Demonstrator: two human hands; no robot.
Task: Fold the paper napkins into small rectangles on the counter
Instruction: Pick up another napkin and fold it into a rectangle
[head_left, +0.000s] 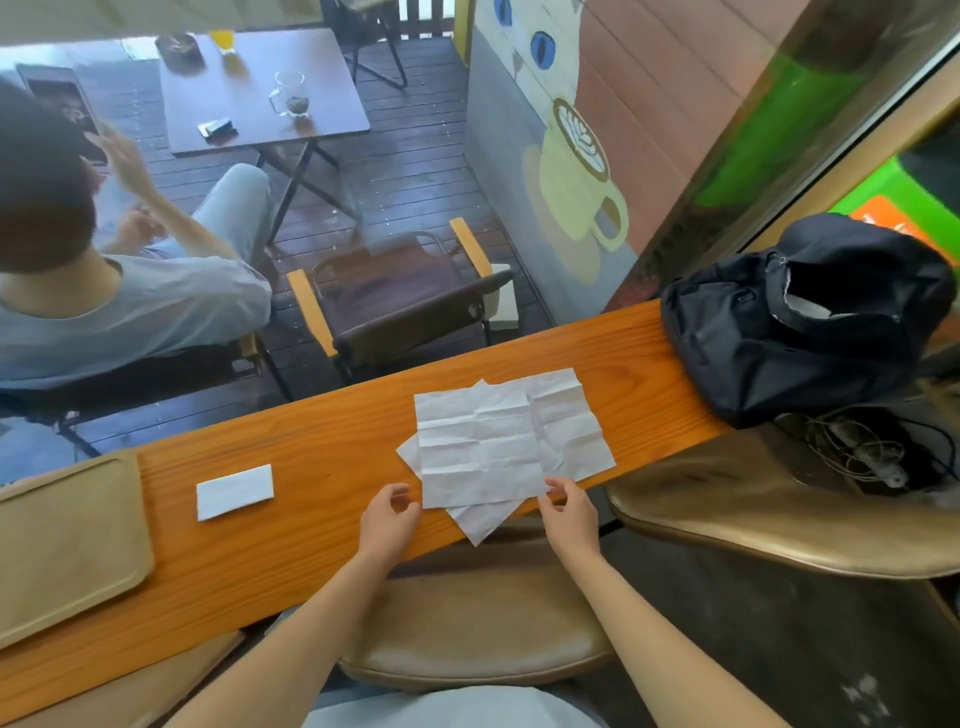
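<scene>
1. Wooden table (332, 467) runs along a window; a tan tray (67, 540) lies at its left end and a black bag (789, 338) at its right end.
2. Unfolded napkins (483, 447) lie overlapped near the table's middle, the top sheet creased and flat.
3. One folded napkin (235, 491) lies between the tray and the pile.
4. Left hand (387, 519): grip empty, fingers loosely curled, beside the top sheet's near left corner.
5. Right hand (569, 512): grip pinches the top sheet's near right corner.

A black bag (795, 332) and a tan tray (62, 540) sit at opposite counter ends.
</scene>
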